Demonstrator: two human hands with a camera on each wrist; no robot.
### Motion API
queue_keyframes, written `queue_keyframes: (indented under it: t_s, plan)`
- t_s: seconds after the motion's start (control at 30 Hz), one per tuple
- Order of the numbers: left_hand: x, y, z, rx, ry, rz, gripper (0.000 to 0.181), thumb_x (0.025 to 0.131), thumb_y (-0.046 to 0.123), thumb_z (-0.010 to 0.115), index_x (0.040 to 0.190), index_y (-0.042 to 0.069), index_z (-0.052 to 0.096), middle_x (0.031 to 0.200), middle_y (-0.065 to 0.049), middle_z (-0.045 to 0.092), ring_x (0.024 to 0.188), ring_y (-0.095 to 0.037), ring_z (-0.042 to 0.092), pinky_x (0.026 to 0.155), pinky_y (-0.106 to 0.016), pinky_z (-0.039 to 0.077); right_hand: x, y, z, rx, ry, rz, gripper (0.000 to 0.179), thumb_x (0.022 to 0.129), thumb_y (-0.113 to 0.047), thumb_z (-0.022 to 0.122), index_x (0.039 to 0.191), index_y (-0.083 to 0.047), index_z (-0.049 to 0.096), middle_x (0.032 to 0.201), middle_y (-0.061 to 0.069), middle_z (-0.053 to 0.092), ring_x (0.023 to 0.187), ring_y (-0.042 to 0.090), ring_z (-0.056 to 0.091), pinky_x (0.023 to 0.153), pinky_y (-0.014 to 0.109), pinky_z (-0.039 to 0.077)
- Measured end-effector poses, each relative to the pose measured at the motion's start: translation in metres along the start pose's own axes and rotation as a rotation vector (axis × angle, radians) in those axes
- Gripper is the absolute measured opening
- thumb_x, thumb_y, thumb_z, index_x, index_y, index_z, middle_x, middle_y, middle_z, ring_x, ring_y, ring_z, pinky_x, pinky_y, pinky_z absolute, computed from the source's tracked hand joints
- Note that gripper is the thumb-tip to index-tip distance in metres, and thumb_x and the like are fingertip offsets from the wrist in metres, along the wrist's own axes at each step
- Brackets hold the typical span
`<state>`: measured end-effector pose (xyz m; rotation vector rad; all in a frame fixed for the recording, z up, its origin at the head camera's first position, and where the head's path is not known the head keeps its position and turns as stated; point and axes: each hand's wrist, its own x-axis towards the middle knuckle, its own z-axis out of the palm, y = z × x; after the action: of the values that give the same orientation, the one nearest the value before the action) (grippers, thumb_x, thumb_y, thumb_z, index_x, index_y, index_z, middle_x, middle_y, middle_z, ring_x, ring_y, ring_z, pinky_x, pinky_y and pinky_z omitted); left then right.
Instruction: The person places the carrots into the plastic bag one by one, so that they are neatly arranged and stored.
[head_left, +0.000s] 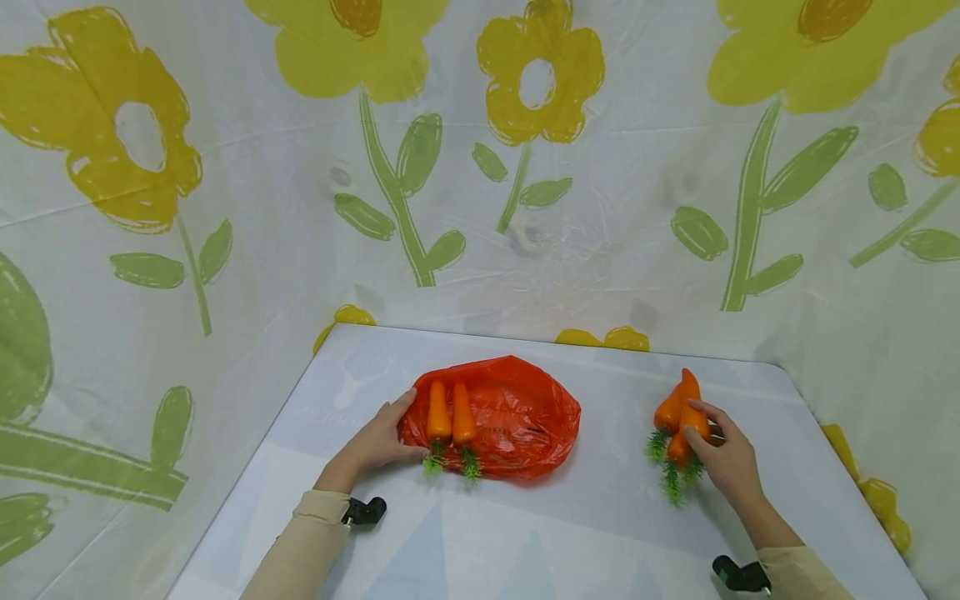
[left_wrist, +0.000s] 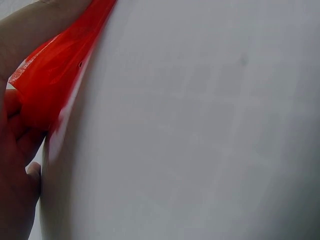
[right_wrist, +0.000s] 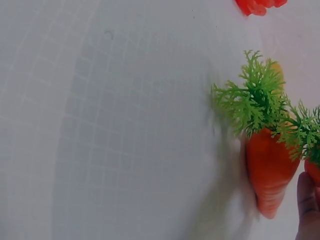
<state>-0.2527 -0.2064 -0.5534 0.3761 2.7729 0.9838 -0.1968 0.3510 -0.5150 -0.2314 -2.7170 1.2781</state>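
Note:
On the table's left half lies a red plastic bag, its left edge gripped by my left hand. Two orange toy carrots with green leafy tops rest side by side on the bag, close to that hand. In the left wrist view the bag runs between thumb and fingers; the fingertips are partly hidden. Over at the right, my right hand pinches a carrot among a small overlapping cluster. Beside it, another carrot shows clearly in the right wrist view, its leaves toward the bag.
The white table has pale triangle prints and a back edge near a flower-patterned curtain. Black wrist cameras sit at both cuffs. Between the bag and the carrot cluster lies a stretch of tabletop.

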Motion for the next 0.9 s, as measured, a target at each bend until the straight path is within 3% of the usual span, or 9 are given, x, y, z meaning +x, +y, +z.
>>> queue_keyframes:
  t_s: [0.53, 0.9]
  plan:
    - [0.0, 0.0, 0.001, 0.008, -0.002, -0.015, 0.116, 0.075, 0.055, 0.086, 0.164, 0.015, 0.022, 0.167, -0.011, 0.026, 0.149, -0.052, 0.018, 0.117, -0.065, 0.025, -0.003, -0.01, 0.006, 0.035, -0.025, -0.006, 0.055, 0.104, -0.033, 0.058, 0.151, -0.009, 0.046, 0.145, 0.029, 0.045, 0.113, 0.041, 0.054, 0.07, 0.011, 0.048]
    - [0.0, -0.001, 0.001, -0.004, -0.002, -0.007, 0.116, 0.075, 0.053, 0.086, 0.164, 0.015, 0.023, 0.167, -0.012, 0.027, 0.149, -0.053, 0.017, 0.117, -0.065, 0.024, -0.006, -0.015, 0.013, 0.039, -0.017, -0.078, 0.051, 0.104, -0.029, 0.059, 0.149, -0.007, 0.048, 0.137, 0.027, 0.053, 0.113, 0.04, 0.056, 0.071, 0.011, 0.05]
